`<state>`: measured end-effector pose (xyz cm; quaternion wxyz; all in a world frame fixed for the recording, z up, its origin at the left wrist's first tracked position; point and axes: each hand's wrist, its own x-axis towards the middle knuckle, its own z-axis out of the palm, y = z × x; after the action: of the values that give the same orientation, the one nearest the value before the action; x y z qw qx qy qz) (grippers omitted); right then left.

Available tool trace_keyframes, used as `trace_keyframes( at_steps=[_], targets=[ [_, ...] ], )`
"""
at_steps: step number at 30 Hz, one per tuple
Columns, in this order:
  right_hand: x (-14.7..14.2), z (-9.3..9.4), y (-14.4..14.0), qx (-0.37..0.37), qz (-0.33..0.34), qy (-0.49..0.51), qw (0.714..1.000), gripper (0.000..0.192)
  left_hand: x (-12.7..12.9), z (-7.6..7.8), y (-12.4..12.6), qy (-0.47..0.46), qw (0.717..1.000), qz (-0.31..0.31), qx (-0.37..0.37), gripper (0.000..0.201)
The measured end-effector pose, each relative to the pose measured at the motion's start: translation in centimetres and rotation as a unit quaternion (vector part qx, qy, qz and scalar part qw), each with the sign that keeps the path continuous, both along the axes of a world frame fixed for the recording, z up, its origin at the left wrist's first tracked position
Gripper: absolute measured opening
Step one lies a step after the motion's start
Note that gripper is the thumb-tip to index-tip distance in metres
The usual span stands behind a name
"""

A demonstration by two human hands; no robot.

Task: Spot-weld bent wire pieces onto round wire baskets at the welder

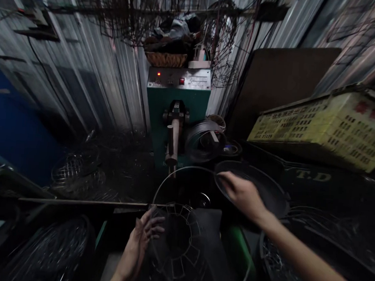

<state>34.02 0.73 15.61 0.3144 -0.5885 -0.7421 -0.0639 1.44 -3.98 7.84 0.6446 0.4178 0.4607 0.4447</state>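
Right hand (243, 195) reaches forward-right, fingers closed on rim of wire ring (185, 174) beside dark round pan (267, 192). Left hand (141, 239) nearer body, fingers spread flat against wire cage frame (178, 241), not clamped. Ring lies flat between cage and green machine (177, 101).

A green machine (176, 110) with its protruding arm (172, 141) blocks the way straight ahead. A wire coil (203, 139) and a yellow crate (328, 123) crowd the right side; stacked wire guards (74, 171) fill the left. Open room lies only between the left hand (140, 239) and right hand (243, 195), above the wire frame (178, 241).
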Motion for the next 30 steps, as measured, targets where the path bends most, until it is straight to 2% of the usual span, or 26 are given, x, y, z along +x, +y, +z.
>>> trace_keyframes(
  at_steps=[2, 5, 7, 9, 11, 14, 21, 26, 30],
  targets=[
    [-2.5, -4.4, -0.2, -0.069, 0.011, 0.027, 0.997, 0.026, -0.1, 0.2, -0.1, -0.033, 0.999, 0.007, -0.019, 0.075],
    [-4.9, -9.8, -0.6, -0.134, -0.005, 0.057, 0.989, 0.028, -0.7, -1.3, 0.3, 0.075, 0.995, 0.069, -0.015, 0.06],
    [-5.4, -12.3, -0.8, -0.173, -0.016, 0.07, 0.982, 0.032, -1.2, -3.3, 1.1, 0.197, 0.974, 0.102, 0.054, 0.045],
    [-5.5, -14.2, -0.5, -0.196, -0.02, 0.07, 0.978, 0.036, -1.8, -5.6, 2.0, 0.339, 0.93, 0.097, 0.102, 0.039],
    [-5.6, -15.5, -0.2, -0.204, -0.02, 0.065, 0.977, 0.038, -2.3, -7.4, 2.7, 0.376, 0.919, 0.091, 0.076, 0.036],
    [-5.5, -16.4, -0.1, -0.218, -0.011, 0.06, 0.974, 0.039, -2.5, -8.6, 3.0, 0.402, 0.911, 0.074, 0.061, 0.034],
    [-4.6, -17.3, -0.9, -0.26, -0.01, 0.044, 0.964, 0.042, -2.1, -9.8, 2.3, 0.454, 0.889, 0.003, 0.062, 0.039],
    [-4.7, -16.9, -1.4, -0.255, -0.026, 0.071, 0.964, 0.041, -2.0, -9.9, 2.0, 0.478, 0.872, -0.004, 0.109, 0.041],
    [-4.9, -16.9, -1.8, -0.258, -0.012, 0.092, 0.962, 0.041, -2.0, -10.0, 1.7, 0.502, 0.857, -0.012, 0.116, 0.042]
  ],
)
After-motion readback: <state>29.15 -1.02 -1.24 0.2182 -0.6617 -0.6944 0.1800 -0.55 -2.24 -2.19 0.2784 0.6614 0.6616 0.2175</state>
